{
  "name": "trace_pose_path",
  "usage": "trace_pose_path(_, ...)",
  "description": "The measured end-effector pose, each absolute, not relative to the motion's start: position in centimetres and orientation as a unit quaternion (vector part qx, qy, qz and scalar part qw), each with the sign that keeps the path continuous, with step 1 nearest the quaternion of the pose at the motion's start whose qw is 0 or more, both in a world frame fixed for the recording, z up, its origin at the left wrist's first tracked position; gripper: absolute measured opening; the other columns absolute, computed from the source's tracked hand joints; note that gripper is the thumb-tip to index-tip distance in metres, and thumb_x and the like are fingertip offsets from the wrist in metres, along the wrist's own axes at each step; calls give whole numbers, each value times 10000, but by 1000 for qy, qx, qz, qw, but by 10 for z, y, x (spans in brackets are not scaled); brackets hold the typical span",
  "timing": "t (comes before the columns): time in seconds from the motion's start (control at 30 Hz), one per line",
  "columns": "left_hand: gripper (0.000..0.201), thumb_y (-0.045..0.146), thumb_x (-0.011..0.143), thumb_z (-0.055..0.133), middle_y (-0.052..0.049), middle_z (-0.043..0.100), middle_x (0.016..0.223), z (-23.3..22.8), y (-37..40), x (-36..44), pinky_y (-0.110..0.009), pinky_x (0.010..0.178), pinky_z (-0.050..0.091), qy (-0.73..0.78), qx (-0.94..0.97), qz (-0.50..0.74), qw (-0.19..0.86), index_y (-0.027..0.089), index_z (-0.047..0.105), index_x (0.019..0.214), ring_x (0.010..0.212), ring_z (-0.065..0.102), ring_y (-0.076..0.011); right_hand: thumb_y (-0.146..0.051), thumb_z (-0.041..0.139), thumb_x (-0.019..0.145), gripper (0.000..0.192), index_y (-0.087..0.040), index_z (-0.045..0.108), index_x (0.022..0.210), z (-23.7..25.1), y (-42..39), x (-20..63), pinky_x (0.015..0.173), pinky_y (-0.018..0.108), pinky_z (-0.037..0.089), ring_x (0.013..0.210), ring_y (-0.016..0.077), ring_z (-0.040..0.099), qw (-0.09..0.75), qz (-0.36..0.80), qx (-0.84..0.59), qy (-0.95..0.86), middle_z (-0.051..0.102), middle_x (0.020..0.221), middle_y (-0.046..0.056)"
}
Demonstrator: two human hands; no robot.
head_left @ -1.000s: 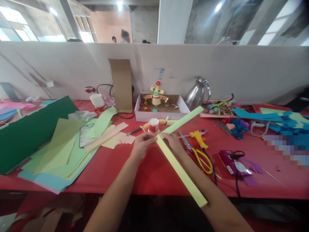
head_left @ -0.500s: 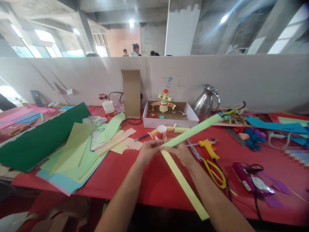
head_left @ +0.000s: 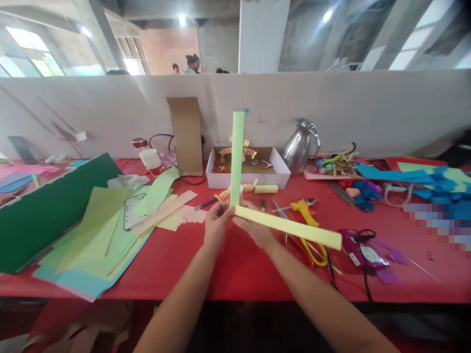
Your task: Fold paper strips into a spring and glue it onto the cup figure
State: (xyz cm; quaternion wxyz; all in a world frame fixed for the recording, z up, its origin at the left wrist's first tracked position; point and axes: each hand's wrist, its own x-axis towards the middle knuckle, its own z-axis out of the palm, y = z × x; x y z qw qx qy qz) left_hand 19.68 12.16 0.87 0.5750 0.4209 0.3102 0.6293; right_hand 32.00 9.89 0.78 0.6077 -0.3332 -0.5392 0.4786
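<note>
both forearms reach in from the bottom edge over the red bench [head_left: 228,269]. left hand [head_left: 216,226] and right hand [head_left: 255,230] meet at the joined corner of two paper strips, each grip pinched closed on that corner. yellow strip [head_left: 290,228] runs from the corner out to the right, above the bench; green strip [head_left: 237,157] stands upright from the same corner. just beyond the right hand: yellow-handled scissors [head_left: 312,245], yellow glue gun [head_left: 303,208]. left: loose green paper sheets [head_left: 99,230]. farther back: white box [head_left: 245,169], steel jug [head_left: 300,144], against the partition.
</note>
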Motion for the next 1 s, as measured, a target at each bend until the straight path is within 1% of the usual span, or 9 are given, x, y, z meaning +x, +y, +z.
trace_pose_path(0.07,174,288,710,795,-2,649,715,9,121,197,-239,666,469,305,435,613,584,164,705,792,656,578,-104,-399,726,768,315,-233,656,1027,5,100,318,774,333,536,815,182,646,623,483,-358,-500,703,921,13)
trace_pose_path(0.13,182,289,705,795,-11,655,708,9,121,197,-261,663,476,310,432,596,601,154,708,791,637,583,-113,-412,707,771,265,-217,674,948,2,103,318,691,321,528,709,171,626,639,485,-385,-456,694,809,4)
trace_pose_path(0.23,190,262,667,816,-20,676,743,9,121,197,-255,682,478,323,413,590,614,152,710,781,666,600,-113,-383,723,729,230,-209,697,879,1,107,318,638,312,503,646,164,595,654,507,-394,-400,689,747,1)
trace_pose_path(0.33,197,236,631,830,-4,670,736,10,122,196,-241,686,481,327,404,583,625,159,707,765,665,597,-100,-365,735,690,208,-208,704,824,2,109,320,596,300,474,601,152,566,655,526,-391,-376,673,693,-3)
trace_pose_path(0.53,185,216,602,821,6,647,715,14,122,194,-229,650,504,340,393,550,654,166,696,730,634,583,-95,-349,759,641,217,-191,700,778,2,112,327,559,292,447,551,140,544,654,512,-406,-382,653,634,-11)
trace_pose_path(0.7,167,227,612,819,2,657,692,17,121,192,-222,629,500,355,422,539,637,159,712,722,597,570,-87,-323,756,667,165,-192,706,755,2,111,331,555,284,452,559,139,558,646,509,-395,-410,656,629,-11)
trace_pose_path(0.8,183,236,601,831,1,655,667,16,122,192,-224,615,498,368,432,538,623,154,716,718,584,564,-87,-325,767,659,175,-188,705,749,1,111,332,561,297,458,559,147,566,644,510,-395,-411,666,631,-4)
trace_pose_path(1.0,218,230,559,859,16,654,647,12,125,192,-225,613,506,359,377,555,649,164,707,699,567,570,-82,-330,740,690,155,-185,715,739,3,111,330,583,303,455,581,150,572,639,524,-384,-412,661,619,2)
